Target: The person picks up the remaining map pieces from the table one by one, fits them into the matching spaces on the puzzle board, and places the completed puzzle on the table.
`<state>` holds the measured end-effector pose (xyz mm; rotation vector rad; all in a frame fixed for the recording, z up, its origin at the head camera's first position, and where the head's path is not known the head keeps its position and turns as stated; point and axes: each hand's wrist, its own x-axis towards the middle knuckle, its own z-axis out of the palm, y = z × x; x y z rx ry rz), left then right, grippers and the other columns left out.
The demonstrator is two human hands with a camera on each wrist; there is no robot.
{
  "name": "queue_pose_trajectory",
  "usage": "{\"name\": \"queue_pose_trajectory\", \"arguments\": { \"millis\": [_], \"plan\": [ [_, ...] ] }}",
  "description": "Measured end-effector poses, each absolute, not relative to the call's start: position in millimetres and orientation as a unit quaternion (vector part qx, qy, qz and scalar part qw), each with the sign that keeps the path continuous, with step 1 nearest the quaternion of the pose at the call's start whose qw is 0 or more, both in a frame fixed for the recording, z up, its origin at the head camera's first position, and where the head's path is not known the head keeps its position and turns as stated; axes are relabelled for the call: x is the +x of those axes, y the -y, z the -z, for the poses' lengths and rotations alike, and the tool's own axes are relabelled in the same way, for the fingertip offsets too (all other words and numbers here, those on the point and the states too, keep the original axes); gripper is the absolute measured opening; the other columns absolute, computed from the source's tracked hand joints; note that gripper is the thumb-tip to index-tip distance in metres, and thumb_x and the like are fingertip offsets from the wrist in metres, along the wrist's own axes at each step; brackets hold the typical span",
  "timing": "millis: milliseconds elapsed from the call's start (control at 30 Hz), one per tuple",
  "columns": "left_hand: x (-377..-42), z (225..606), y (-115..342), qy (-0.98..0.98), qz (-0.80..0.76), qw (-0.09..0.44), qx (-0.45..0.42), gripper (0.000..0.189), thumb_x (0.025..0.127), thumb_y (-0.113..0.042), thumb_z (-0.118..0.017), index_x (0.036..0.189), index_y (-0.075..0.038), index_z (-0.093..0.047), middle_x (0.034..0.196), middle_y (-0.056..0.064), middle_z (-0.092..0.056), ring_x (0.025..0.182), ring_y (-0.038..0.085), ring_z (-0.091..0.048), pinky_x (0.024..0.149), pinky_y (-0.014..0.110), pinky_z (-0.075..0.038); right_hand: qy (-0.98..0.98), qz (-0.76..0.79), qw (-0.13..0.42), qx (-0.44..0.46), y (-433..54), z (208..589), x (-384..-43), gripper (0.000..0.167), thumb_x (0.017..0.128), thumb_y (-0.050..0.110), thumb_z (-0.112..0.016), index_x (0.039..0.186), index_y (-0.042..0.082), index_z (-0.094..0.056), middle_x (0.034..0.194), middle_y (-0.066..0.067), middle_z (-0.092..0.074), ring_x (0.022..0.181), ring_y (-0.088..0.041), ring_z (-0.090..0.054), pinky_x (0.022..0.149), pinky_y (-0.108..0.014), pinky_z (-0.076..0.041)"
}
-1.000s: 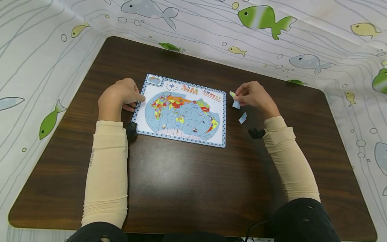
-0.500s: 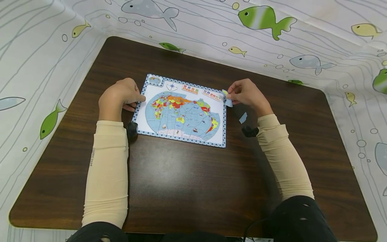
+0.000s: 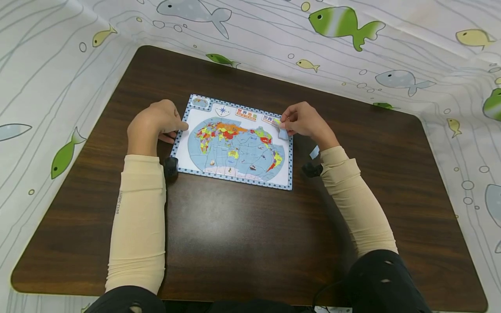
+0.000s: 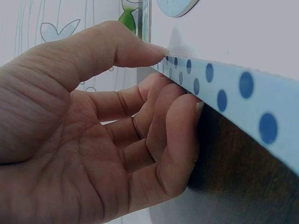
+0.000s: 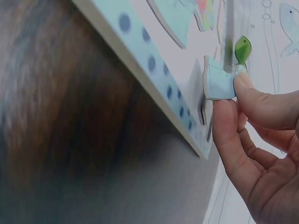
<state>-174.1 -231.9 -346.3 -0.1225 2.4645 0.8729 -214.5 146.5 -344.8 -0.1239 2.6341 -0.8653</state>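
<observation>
A world-map jigsaw board (image 3: 184, 157) with a blue dotted border lies on the table, its map mostly filled with joined pieces. My left hand (image 3: 154, 126) holds the board's left edge. In the left wrist view the thumb rests on top of the dotted border (image 4: 222, 98), with the fingers curled against the edge below. Over the board's upper right part, my right hand (image 3: 305, 121) pinches a light blue puzzle piece (image 5: 219, 84) with some yellow-green on it. The piece is tilted and close above the board, between thumb and fingers.
Another light blue puzzle piece (image 3: 315, 151) lies on the dark wooden table (image 3: 235, 243) right of the board, beside the right wrist. A fish-patterned white sheet (image 3: 266, 39) rises behind the table and at both sides.
My right hand has moved left with the pinched puzzle piece, from beside the board to over its upper right part. The left hand has stayed at the board's left edge.
</observation>
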Motion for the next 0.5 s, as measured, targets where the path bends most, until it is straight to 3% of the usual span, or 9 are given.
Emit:
{"name": "queue_pose_trajectory", "arguments": {
  "millis": [233, 500],
  "plan": [
    [-175, 346, 231, -0.91, -0.321, 0.259, -0.043, 0.023, 0.104, -0.018, -0.068, 0.101, 0.004, -0.064, 0.082, 0.012, -0.061, 0.066, 0.019, -0.068, 0.062, 0.031, -0.064, -0.945, 0.26, 0.189, -0.051, -132, 350, -216, 0.017, 0.101, 0.018, -0.076, 0.11, 0.004, -0.075, 0.091, -0.011, -0.073, 0.072, -0.018, -0.067, 0.068, -0.025, -0.056],
    [-175, 345, 231, -0.908, -0.321, 0.266, -0.045, 0.023, 0.104, -0.019, -0.068, 0.1, 0.004, -0.064, 0.081, 0.011, -0.06, 0.065, 0.019, -0.068, 0.062, 0.031, -0.064, -0.947, 0.251, 0.196, -0.05, -123, 352, -210, 0.015, 0.1, 0.016, -0.078, 0.11, 0.005, -0.077, 0.1, -0.015, -0.074, 0.073, -0.021, -0.068, 0.068, -0.024, -0.059]
  ]
}}
